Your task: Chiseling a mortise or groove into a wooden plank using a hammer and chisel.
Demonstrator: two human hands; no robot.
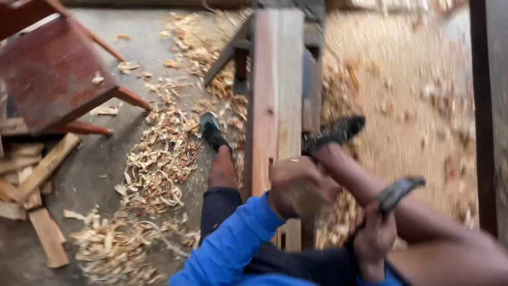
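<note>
A long wooden plank [275, 79] lies on a narrow workbench and runs away from me between my legs. My left hand [297, 188], in a blue sleeve, is curled into a fist over the plank's near end. Low at the right, my right hand [373, 239] grips a dark curved tool [399, 191], whose head sticks up to the right; blur hides what kind of tool it is. My feet in dark shoes [212, 131] [338, 131] stand on either side of the bench.
Pale wood shavings [159, 159] cover the concrete floor to the left and right of the bench. A reddish wooden chair [53, 74] stands at the upper left, with offcut boards [45, 222] below it. A dark post [484, 116] runs down the right edge.
</note>
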